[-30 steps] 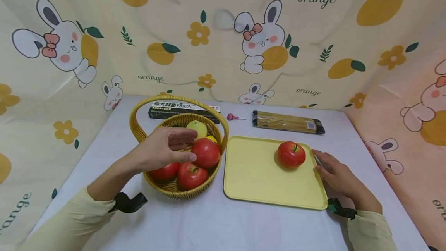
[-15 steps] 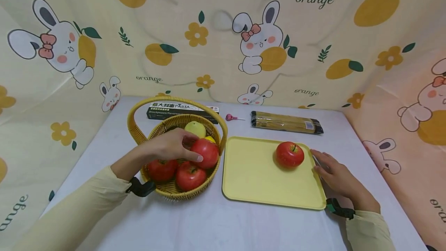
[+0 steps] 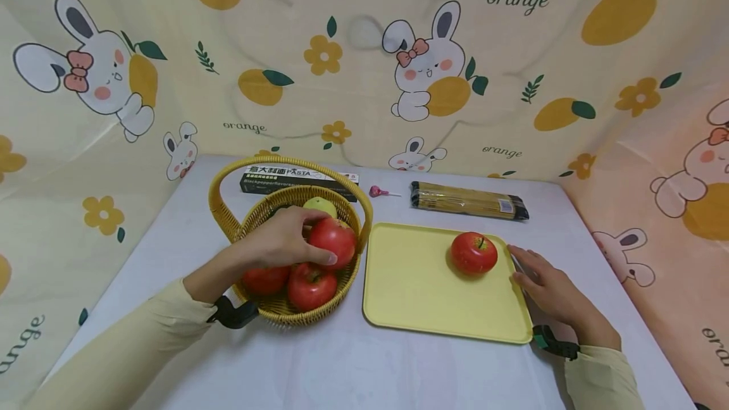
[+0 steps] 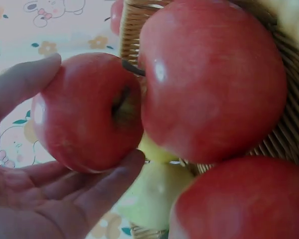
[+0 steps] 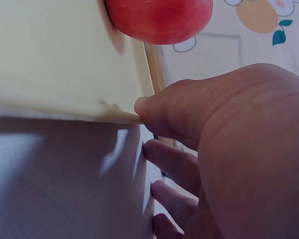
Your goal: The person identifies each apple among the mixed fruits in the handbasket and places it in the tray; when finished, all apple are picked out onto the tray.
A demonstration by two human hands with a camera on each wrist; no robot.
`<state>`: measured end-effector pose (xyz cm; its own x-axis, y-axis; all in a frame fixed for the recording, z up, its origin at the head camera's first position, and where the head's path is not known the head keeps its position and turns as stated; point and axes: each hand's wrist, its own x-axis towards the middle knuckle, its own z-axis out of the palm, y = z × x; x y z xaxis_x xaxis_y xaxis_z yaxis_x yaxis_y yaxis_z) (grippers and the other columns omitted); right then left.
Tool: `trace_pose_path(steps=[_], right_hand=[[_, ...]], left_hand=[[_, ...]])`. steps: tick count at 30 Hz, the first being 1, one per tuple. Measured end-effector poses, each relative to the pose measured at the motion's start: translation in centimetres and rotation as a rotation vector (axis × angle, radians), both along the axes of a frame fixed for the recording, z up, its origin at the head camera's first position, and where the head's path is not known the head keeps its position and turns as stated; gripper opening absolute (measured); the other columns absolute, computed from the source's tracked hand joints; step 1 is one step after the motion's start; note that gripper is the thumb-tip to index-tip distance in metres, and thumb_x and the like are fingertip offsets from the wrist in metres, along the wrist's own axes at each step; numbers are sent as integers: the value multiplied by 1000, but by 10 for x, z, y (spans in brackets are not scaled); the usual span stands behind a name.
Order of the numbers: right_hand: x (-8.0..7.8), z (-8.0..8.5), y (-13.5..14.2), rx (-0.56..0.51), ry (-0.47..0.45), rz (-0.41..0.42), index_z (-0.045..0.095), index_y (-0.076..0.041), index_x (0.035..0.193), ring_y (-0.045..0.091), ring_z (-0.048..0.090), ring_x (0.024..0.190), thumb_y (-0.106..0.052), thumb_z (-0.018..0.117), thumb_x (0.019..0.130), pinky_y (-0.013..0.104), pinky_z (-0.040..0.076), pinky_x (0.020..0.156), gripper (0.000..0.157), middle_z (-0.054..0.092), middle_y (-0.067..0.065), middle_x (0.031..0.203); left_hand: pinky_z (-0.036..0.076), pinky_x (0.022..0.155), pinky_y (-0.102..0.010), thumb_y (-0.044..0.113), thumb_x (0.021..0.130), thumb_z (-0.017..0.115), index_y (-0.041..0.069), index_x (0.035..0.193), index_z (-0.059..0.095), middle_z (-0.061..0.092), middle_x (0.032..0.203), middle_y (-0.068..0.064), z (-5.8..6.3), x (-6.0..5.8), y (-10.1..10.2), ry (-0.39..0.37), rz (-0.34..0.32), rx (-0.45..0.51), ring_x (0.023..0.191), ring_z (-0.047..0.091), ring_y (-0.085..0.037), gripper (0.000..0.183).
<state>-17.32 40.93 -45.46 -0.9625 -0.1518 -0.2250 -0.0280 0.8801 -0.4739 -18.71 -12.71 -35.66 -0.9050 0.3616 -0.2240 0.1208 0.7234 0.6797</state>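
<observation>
- On my head view, the left hand [image 3: 279, 236] is left of the tray [image 3: 421, 277], reaching into the basket [image 3: 287, 317].
- Its fingers [image 4: 114, 186] and thumb [image 4: 25, 82] sit on opposite sides of one red apple [image 3: 333, 242], parted about as wide as the fruit and gripping it.
- That apple is left of the tray, at the basket's near-tray side and under the arch of the handle [image 3: 273, 160]; I can't tell whether it bears on the fruit below.
- Also left of the tray, the basket holds more red apples [image 3: 312, 287] and a pale green fruit [image 3: 320, 206].
- The right hand [image 3: 549, 286] lies along the tray's right edge. My right wrist view shows its thumb touching the rim, the other fingers [image 5: 174, 164] relaxed, slightly apart and gripping nothing I can see.
- A second apple [image 3: 474, 254] sits on the tray, toward its far right corner.
- Behind the tray I see a noodle packet [image 3: 464, 201] and, farther left, a lollipop [image 3: 376, 191].
- A pasta box [image 3: 259, 185] lies beyond the tray's far left corner, behind the basket.
- Everything stands on a white worktop [image 3: 416, 366].
</observation>
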Motion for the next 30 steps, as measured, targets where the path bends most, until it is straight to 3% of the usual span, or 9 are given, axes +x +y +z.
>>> trace_pose_path(steps=[5,13,18,24,30], right_hand=[[-1,0,-1,7,3,5,29,-9,173,65,17,159,-35,59,114,88,27,114,71,26,38,172],[-2,-1,1,9,4,9,30,-10,173,65,17,159,-36,59,114,88,27,114,71,27,38,172],[-2,-2,2,-4,7,11,30,-10,173,65,16,159,-36,59,114,89,26,114,71,27,38,172],[-2,-2,2,-13,0,10,29,-11,173,65,15,159,-39,59,114,89,26,113,72,25,38,173],[-1,-1,1,-9,-10,4,28,-9,173,65,14,159,-37,59,114,89,25,114,72,24,38,173]], left_hand=[[62,104,-51,43,86,93,16,158,57,72,139,-8,4,7,-12,55,-18,77,129,66,-29,85],[61,108,-51,35,88,94,16,163,50,66,149,-10,14,23,-30,48,-21,234,137,65,-34,89],[63,106,-50,29,87,95,15,163,50,64,151,-12,16,30,-34,48,-60,306,139,64,-37,89],[62,107,-51,25,85,96,14,161,53,65,149,-9,11,38,-21,96,-132,366,139,64,-35,88],[62,107,-45,25,85,96,17,161,55,64,150,-5,7,48,12,95,-187,449,139,63,-30,87]])
